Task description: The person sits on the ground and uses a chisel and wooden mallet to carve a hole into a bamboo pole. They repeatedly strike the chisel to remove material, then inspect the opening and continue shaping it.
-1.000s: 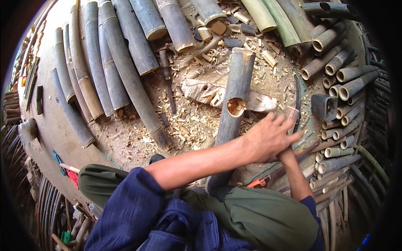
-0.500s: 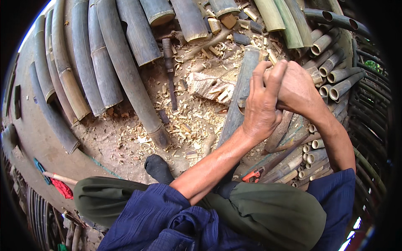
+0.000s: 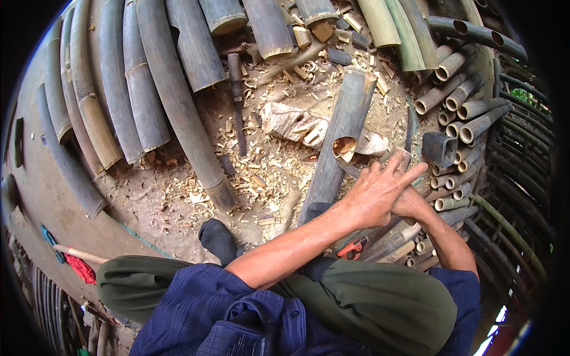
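A dark bamboo pole [image 3: 320, 184] lies slanting over a pale wood block [image 3: 291, 124]. It has an oval hole with a light, cut inner rim [image 3: 344, 148]. A thin dark blade [image 3: 350, 170], seemingly a knife's, shows from that hole's lower edge to under my hands. My left hand [image 3: 380, 193] lies across my right with two fingers stretched out and apart. Beneath it, my right hand [image 3: 411, 204] is curled where the blade leads; the handle is hidden. A chisel-like tool [image 3: 238, 101] with a dark handle lies on the ground to the left.
Long split bamboo pieces [image 3: 172, 89] lie along the far left. Several short bamboo tubes [image 3: 466, 113] are stacked at the right, beside a dark square block [image 3: 440, 148]. Shavings [image 3: 261, 196] cover the ground. An orange-handled tool [image 3: 352, 248] lies by my right knee.
Both hands have come down toward me, off the bamboo pole, uncovering its hole and upper end. My left fingers have spread from their earlier clasp.
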Action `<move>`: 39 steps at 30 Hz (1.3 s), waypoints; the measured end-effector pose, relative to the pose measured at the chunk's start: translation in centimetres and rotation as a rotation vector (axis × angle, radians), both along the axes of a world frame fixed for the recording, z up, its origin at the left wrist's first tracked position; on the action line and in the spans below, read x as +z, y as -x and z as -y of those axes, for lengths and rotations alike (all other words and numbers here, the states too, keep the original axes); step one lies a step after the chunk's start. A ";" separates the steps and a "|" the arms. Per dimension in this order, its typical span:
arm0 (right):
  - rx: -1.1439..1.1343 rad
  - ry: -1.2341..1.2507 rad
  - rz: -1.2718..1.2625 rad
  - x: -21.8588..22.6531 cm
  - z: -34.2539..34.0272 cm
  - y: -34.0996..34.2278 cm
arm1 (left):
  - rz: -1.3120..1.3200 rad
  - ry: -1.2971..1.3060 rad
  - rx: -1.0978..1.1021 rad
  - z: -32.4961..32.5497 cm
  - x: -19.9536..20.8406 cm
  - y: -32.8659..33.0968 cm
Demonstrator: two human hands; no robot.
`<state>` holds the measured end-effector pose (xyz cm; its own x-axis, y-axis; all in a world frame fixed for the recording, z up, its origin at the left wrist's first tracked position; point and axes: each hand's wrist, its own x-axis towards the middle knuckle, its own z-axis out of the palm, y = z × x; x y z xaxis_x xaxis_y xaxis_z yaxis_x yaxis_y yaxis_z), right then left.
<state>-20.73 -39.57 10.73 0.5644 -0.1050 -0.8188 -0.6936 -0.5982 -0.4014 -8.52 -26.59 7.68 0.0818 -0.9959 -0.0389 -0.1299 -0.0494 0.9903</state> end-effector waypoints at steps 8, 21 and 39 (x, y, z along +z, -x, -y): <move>-0.584 -0.091 -0.090 -1.2 -6.8 2.2 | 0.140 -0.152 -0.728 1.2 0.7 -4.7; -0.440 0.167 0.061 -1.7 -9.3 -0.4 | 0.165 -0.092 -0.568 -0.5 -0.8 -4.7; 0.161 0.416 0.382 -0.3 6.9 -4.5 | 0.281 0.071 0.281 6.4 0.3 -0.9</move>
